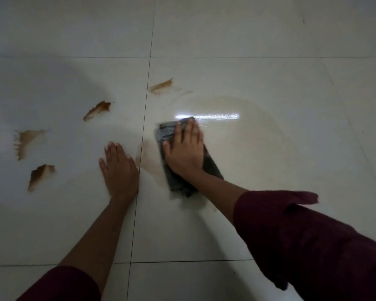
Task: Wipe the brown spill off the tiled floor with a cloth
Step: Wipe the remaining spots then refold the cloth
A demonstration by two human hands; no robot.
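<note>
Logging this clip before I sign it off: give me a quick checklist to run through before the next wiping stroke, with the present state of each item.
1. Cloth under the right hand, flat on the floor: ok.
2. Left hand braced flat on the tile, clear of the cloth: ok.
3. Tile under the cloth clean: not ok, a faint brown film and a smear remain.
4. Left-hand tile clean: not ok, four brown patches, e.g., untouched.
5. Patch at the grout line: not ok.
6. Cloth saturation: cannot tell.
</note>
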